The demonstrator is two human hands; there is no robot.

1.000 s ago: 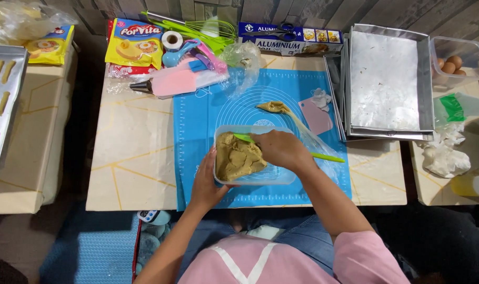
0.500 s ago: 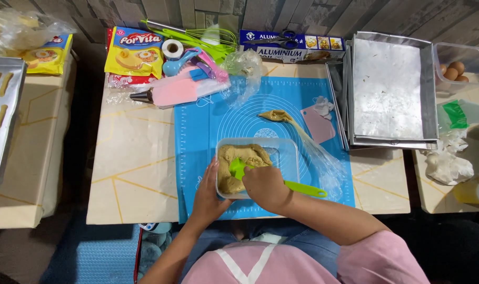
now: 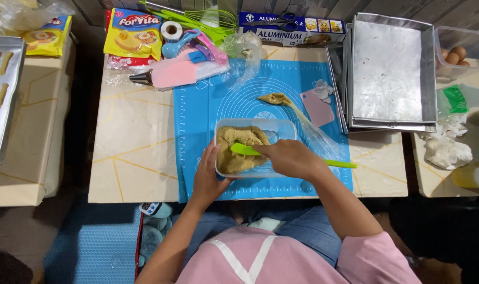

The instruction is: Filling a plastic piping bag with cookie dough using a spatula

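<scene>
A clear rectangular plastic container (image 3: 281, 128) of tan dough (image 3: 238, 142) sits on the blue silicone mat (image 3: 208, 110). My left hand (image 3: 208, 176) grips the container's left side. My right hand (image 3: 287, 158) is shut on a green spatula (image 3: 339, 164), whose blade lies on the dough inside the container and whose handle sticks out to the right. Behind the container a clear piping bag (image 3: 284, 102) with dough in its tip lies on the mat.
A metal baking tray (image 3: 389, 71) stands at the right, a pink scraper (image 3: 317, 107) beside it. Yellow packets (image 3: 134, 37), tape roll, pink spatula (image 3: 173, 73), whisk and foil box (image 3: 292, 26) line the back. Eggs (image 3: 455, 55) sit far right; a tray of piped dough (image 3: 0, 89) left.
My right hand drew back toward me, then shifted the green spatula so its blade now lies across the dough. The left hand stayed on the container.
</scene>
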